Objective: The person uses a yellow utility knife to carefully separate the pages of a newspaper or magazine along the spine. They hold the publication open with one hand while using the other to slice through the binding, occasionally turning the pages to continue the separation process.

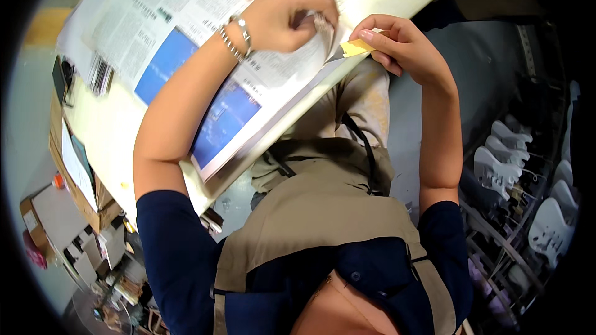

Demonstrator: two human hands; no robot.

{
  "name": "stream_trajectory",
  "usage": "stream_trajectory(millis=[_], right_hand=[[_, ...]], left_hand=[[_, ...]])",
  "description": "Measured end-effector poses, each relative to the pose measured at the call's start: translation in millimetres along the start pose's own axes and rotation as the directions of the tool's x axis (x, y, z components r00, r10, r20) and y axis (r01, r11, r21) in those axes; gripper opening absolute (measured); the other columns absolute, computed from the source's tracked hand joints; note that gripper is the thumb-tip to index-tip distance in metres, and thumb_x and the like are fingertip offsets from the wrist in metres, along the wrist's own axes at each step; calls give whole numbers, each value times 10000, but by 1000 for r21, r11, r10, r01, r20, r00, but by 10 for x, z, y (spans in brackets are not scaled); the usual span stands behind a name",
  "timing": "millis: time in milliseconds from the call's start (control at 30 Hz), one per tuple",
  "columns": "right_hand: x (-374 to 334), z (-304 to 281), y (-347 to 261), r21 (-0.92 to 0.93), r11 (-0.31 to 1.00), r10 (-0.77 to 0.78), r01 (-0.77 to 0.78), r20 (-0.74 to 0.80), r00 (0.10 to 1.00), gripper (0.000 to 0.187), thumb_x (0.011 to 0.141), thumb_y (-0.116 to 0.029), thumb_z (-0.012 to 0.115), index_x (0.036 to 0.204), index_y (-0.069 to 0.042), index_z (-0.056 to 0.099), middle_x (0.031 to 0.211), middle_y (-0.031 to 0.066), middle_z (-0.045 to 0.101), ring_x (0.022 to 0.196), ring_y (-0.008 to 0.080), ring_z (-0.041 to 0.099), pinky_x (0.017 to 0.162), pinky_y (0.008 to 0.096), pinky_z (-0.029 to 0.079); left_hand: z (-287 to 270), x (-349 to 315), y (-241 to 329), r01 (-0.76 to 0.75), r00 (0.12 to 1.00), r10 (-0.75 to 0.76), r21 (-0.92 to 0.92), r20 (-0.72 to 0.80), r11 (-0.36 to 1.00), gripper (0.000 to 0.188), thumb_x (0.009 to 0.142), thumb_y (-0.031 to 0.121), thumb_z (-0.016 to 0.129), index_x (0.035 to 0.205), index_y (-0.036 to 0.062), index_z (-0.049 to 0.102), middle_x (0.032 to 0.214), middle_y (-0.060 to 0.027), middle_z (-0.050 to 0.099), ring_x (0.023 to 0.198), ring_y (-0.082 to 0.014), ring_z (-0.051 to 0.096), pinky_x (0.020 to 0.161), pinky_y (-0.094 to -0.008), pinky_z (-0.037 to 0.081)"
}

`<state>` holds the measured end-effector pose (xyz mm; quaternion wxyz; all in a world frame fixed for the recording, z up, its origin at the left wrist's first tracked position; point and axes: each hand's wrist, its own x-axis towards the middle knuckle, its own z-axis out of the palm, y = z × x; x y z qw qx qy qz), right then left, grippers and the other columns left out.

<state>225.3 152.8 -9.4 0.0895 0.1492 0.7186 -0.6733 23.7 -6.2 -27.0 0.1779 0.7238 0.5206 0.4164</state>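
A stack of newspaper (282,69) with blue picture blocks lies slantwise over the pale worktable. My left hand (288,15), a metal bracelet at its wrist, grips the lifted right edge of the sheets; the fingers are curled and slightly blurred. In my right hand (400,43), just past the table's near edge, is a knife (356,48) with a yellow handle and a flat grey blade, pinched between thumb and fingers. Its blade points left, at the paper's edge below my left hand. The blade's tip is hard to make out against the sheets.
The table's (99,139) near edge runs diagonally in front of my apron. Open cardboard boxes (102,214) stand along its left end. To my right, a rack (506,245) carries several white guitar-body-shaped pieces (493,170).
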Motion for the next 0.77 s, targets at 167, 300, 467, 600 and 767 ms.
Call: stream_trajectory(millis=[167,300,467,600,767], right_hand=[[-45,384,-47,25,1000,6,-8,55,998,218,998,-221,552,1030,-35,660,581,-42,493,424,23,390,399,184,290],[-55,754,-4,60,995,68,-74,107,992,217,995,-206,553,1050,-19,648,598,-10,542,416,40,445,394,191,353],[-104,1217,-53,161,980,90,-121,187,978,215,995,-188,563,1061,4,635,599,16,564,409,57,482,387,200,382],[-144,1554,-37,254,950,117,-180,244,963,216,1001,-172,565,1087,20,617,589,17,559,413,71,499,388,210,422],[-165,1932,-93,309,923,138,-232,298,945,229,1003,-182,567,1106,16,616,616,47,573,439,89,535,407,218,450]], left_hand=[[-40,-28,-145,69,997,-76,-212,-23,975,145,741,41,567,818,38,690,948,-96,690,934,-255,649,860,-345,508],[82,-70,-336,147,971,-231,-619,-58,772,74,879,74,620,854,7,641,811,-40,653,761,-95,600,716,-237,491],[16,-16,-508,-29,974,-137,-693,-182,721,40,837,37,665,804,23,647,802,-47,657,798,-122,614,772,-265,491],[-2,40,-567,-126,959,-133,-797,-250,591,54,734,-7,663,774,22,641,783,-70,650,778,-146,613,781,-277,497],[-53,-3,-618,10,951,-262,-833,-162,553,77,739,2,665,811,18,644,799,-100,659,745,-169,620,766,-261,507]])
